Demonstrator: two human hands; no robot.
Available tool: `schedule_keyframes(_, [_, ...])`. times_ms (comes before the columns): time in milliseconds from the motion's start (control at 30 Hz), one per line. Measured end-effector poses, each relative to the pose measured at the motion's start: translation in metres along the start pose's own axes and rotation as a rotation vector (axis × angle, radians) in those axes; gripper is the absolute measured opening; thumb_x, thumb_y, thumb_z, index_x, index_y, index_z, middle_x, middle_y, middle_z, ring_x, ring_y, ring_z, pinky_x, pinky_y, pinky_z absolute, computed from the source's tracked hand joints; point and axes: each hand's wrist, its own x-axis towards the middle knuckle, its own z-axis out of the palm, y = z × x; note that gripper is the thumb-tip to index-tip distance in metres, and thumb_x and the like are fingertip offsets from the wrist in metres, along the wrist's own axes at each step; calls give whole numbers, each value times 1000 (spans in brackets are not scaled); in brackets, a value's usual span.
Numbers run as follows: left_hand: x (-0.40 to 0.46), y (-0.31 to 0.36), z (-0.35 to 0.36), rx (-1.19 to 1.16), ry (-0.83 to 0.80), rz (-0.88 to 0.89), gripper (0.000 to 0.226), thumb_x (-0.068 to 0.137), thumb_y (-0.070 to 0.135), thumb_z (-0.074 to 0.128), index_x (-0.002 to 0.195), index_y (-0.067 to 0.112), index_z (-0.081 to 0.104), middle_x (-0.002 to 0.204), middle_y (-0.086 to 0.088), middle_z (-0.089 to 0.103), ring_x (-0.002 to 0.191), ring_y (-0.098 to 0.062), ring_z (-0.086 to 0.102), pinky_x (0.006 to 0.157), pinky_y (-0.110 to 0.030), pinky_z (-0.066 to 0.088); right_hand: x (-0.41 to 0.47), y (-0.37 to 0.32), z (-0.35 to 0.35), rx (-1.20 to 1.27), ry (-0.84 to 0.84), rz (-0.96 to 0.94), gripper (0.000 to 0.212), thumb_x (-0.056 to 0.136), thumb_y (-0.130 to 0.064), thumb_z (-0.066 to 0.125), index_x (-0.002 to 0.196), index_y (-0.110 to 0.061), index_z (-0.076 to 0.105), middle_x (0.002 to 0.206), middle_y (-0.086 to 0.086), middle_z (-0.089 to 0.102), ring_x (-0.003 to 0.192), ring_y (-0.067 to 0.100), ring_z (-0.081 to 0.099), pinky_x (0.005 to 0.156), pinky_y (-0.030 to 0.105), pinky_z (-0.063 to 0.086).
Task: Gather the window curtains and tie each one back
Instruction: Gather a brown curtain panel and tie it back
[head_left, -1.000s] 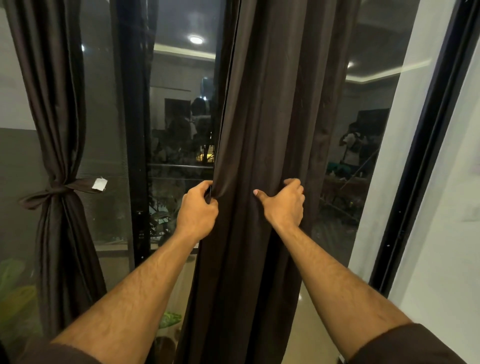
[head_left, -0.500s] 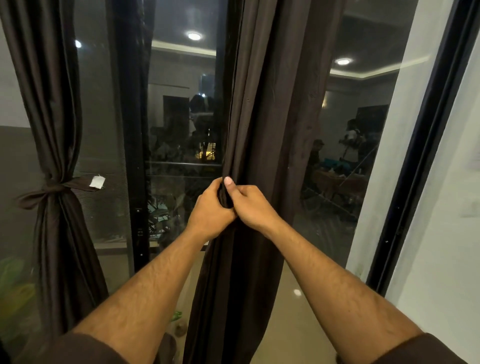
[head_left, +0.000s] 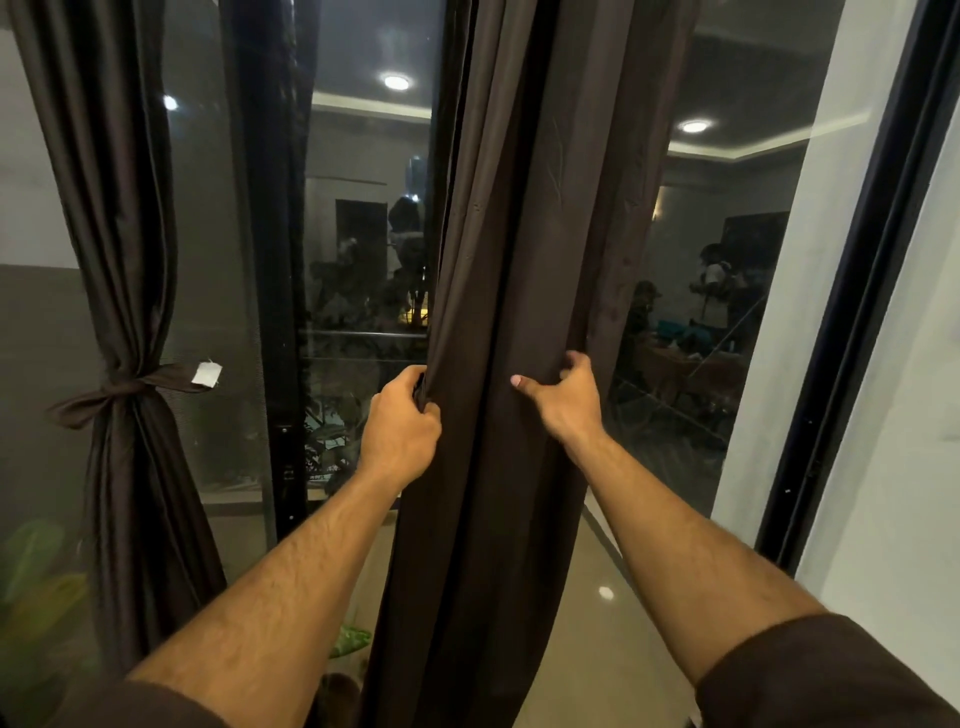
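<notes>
**Curtains: one tied back, one being gathered**

The dark brown curtain on the left (head_left: 124, 291) looks finished. It hangs against the glass at the left side of the window, cinched into a narrow waist by a fabric tie-back (head_left: 130, 387) knotted around it, with a small white tag (head_left: 207, 373) sticking out to the right of the knot. Below the knot the cloth flares out again toward the floor.

The middle curtain (head_left: 524, 260) is the one in work, and it hangs loose from top to bottom in the centre of the view, in front of the black window frame (head_left: 270, 312). No tie-back is around it yet, and I cannot make one out anywhere near it, though the folds are dark enough to hide a strap.

The left hand (head_left: 400, 423) is clenched on the curtain's left edge, fingers wrapped around a bunch of folds. The right hand (head_left: 561, 397) grasps the right edge, fingers hooked behind the cloth and thumb lying across the front. A band of fabric is spread between the two hands.

As I judge it, about half the job is done. What remains is to draw this curtain's width together into one bundle, wrap a tie around it and knot it.
</notes>
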Motion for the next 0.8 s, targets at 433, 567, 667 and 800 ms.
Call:
schedule_keyframes(433, [0,-2,26,-111,-80,42,40,86,13,68,122,30,61,98,12,72,95,-9,69,82,-32,57,-61,-35,10,-27,-464,-364,27,105,-21,55,92,-21,78,81,-10,75,79,0,70,76,24,53])
schedule_keyframes(567, [-1,-5,18,-67,-72,46,37,91,6,61,123,23,63,102,8,71,98,-14,67,86,-34,55,-68,-13,-5,23,-181,-448,18,98,-18,66,111,-16,78,105,-5,76,99,3,70,92,28,57])
schedule_keyframes(667, [-3,-3,12,-64,-96,47,40,90,6,61,126,23,63,105,10,72,98,-11,67,85,-29,55,-60,5,-16,37,298,-403,33,91,-23,75,121,-16,64,119,-1,63,108,11,63,94,36,56])
schedule_keyframes(800, [-5,-3,12,-74,-131,61,43,89,6,62,129,23,62,110,11,71,103,-8,67,90,-28,55,-43,7,-20,97,145,-97,70,92,-37,74,149,-17,38,151,5,45,135,23,51,113,44,46])
